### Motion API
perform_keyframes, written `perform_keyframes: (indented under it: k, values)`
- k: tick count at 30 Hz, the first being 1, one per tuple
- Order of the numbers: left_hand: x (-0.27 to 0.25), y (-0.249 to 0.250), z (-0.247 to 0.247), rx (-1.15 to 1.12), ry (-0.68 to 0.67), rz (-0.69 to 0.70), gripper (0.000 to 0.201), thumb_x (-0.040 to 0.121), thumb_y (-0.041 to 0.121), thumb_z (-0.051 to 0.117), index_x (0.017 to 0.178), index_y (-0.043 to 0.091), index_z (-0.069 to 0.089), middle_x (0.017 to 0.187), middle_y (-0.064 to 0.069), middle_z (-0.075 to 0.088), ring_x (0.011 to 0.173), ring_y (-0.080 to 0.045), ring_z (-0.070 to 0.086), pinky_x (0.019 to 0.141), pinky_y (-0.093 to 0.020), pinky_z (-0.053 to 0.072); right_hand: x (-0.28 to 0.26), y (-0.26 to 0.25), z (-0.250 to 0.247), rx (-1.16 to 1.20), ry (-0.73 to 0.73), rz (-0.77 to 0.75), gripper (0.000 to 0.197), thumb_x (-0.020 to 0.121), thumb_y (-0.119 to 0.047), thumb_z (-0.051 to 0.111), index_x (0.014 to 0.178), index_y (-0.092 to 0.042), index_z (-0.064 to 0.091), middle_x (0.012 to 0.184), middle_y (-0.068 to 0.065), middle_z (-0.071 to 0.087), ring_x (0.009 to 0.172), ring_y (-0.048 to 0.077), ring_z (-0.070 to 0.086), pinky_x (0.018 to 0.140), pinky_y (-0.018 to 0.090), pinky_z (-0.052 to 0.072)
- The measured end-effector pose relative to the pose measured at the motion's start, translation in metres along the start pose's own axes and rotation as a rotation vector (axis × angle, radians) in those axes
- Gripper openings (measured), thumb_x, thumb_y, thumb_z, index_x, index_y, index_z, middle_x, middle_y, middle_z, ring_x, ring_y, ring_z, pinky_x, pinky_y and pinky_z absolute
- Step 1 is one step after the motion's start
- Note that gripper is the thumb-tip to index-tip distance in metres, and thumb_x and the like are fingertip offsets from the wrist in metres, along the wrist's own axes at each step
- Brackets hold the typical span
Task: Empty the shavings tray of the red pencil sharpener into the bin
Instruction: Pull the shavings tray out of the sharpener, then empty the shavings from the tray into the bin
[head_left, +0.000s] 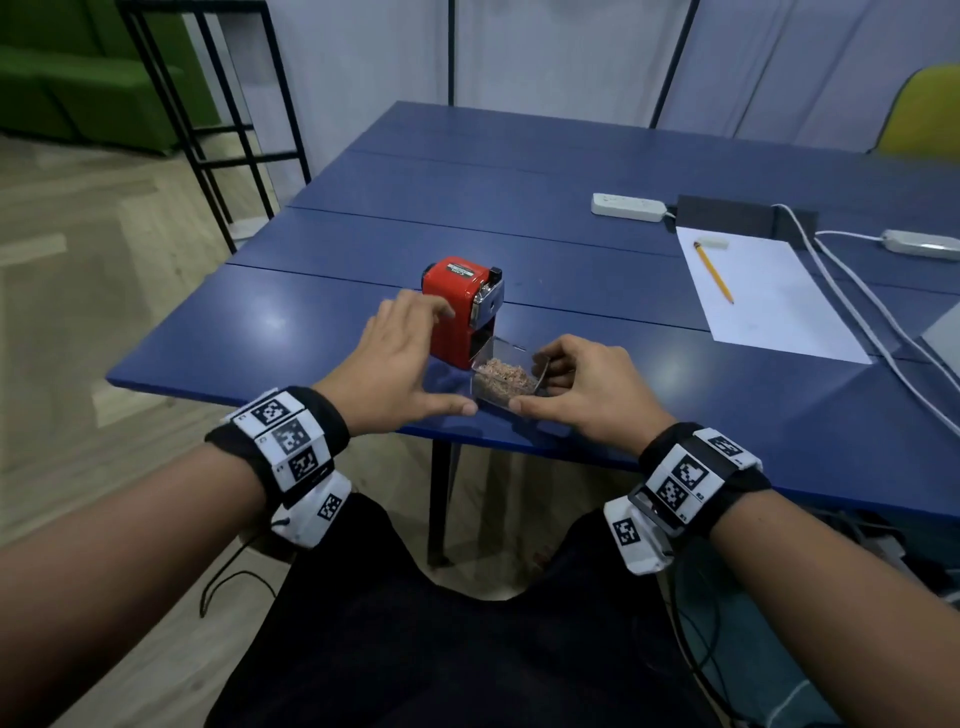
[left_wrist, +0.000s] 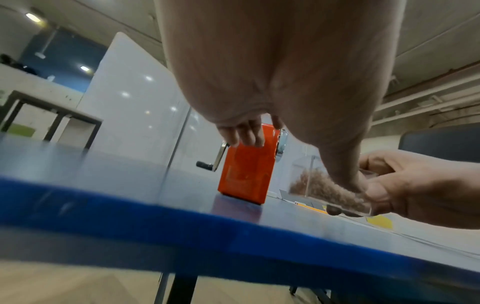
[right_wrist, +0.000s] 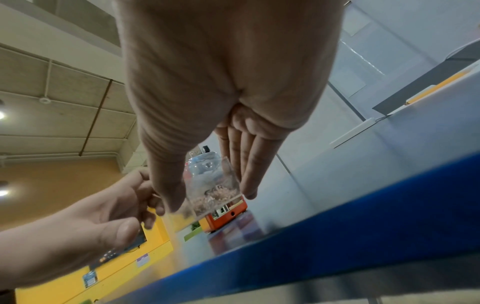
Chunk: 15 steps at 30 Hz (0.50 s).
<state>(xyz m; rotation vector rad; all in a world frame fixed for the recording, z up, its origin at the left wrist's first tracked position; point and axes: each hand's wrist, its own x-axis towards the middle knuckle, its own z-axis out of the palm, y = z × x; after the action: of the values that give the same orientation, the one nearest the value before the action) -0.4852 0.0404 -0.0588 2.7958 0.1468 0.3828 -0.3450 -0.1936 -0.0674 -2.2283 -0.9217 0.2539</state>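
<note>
Sharpener: red, upright on the blue table, near the front edge; crank handle on its far-left side in the left wrist view.
Tray: clear plastic, out of the sharpener, just beside its front lower opening and close above the table; whether it touches the table I cannot tell.
Shavings: brown heap inside the tray, filling the lower part.
Right hand: grips the tray, thumb on the near side and fingers on the far side, the tray pinched between them.
Left hand: fingers spread and fairly straight; fingertips rest against the sharpener's left side and top edge; thumb reaches toward the tray's near corner, its tip next to the right thumb. Contact between the left thumb and the tray cannot be confirmed.
Wrists: each carries a black band with black-and-white square markers.
Paper: 1 white sheet on the table, well apart to the right.
Pencil: 1 yellow, lying on the paper's upper part.
Eraser: white, at the paper's top edge, just beside the pencil's end.
Power strips: 2 white, 1 behind the paper, 1 at far right, with white cables running along the table's right side.
Bin: not in any view.
Person: seated, dark trousers visible below the table edge.
</note>
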Motion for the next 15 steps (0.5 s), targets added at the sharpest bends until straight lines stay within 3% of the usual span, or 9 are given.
perform_keyframes:
  k: [5,8,11,15]
  values:
    - [-0.018,-0.004,0.012,-0.182,-0.18,-0.084,0.113,0.071,0.072,0.08,0.16,0.021,0.031,0.154,0.003,0.051,0.135,-0.016,0.05,0.11,-0.035,0.045,-0.009,-0.013,0.011,0.063,-0.041,-0.044,0.072,0.067,-0.05,0.098,0.123,-0.015,0.069,0.109,-0.006,0.076,0.098,0.002,0.074,0.088,0.024,0.065]
    - [-0.027,-0.003,0.008,-0.293,-0.199,-0.102,0.113,0.076,0.062,0.083,0.165,0.024,0.026,0.158,0.004,0.051,0.139,-0.014,0.052,0.106,-0.027,0.043,-0.013,-0.024,0.02,0.075,-0.079,-0.085,0.071,0.069,-0.048,0.098,0.124,-0.016,0.068,0.108,-0.008,0.075,0.095,-0.003,0.072,0.086,0.017,0.063]
    - [-0.036,-0.005,0.002,-0.366,-0.161,-0.104,0.102,0.076,0.055,0.087,0.161,0.029,0.036,0.147,0.005,0.062,0.129,-0.01,0.061,0.107,-0.03,0.051,-0.014,-0.037,0.027,0.101,-0.106,-0.131,0.07,0.07,-0.046,0.097,0.126,-0.016,0.067,0.106,-0.01,0.073,0.094,-0.007,0.07,0.084,0.012,0.06]
    - [-0.054,-0.015,-0.009,-0.429,-0.091,-0.131,0.078,0.072,0.05,0.091,0.14,0.031,0.057,0.123,0.015,0.072,0.111,0.003,0.068,0.1,-0.032,0.058,-0.014,-0.053,0.038,0.123,-0.132,-0.196,0.077,0.07,-0.046,0.097,0.133,-0.017,0.067,0.116,-0.005,0.075,0.099,-0.004,0.071,0.085,0.01,0.058]
